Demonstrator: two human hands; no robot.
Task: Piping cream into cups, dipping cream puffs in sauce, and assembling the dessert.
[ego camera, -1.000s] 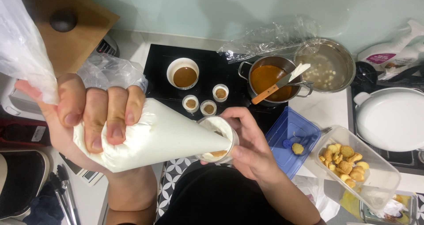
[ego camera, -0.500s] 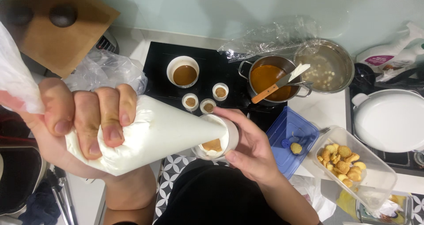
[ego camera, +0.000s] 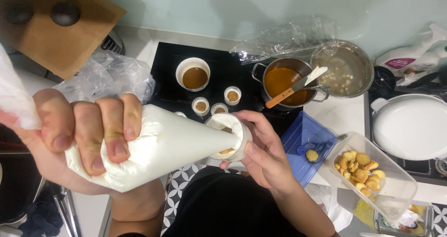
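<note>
Behind the piping bag (ego camera: 158, 148) gripped by the left hand (ego camera: 88, 134) — its tip in the small cup (ego camera: 230, 137) clasped by the right hand (ego camera: 265, 158) — stand a saucepan (ego camera: 284, 85) and three little ramekins (ego camera: 216, 102).

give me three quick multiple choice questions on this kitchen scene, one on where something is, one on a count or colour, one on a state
1. Where does the wooden-handled spatula rest?
A. in the pot of orange sauce
B. in the blue lid
C. on the white plate

2. How many small filled cups stand together on the black cooktop, apart from the larger bowl?
A. one
B. three
C. six

3. What is the left hand doing?
A. lying flat on the counter
B. gripping the white piping bag
C. holding a spoon

Answers:
1. A, its blade lies in the pot.
2. B, three sit in a cluster below the bowl.
3. B, its fingers wrap the piping bag, whose tip meets the cup in the right hand.
</note>
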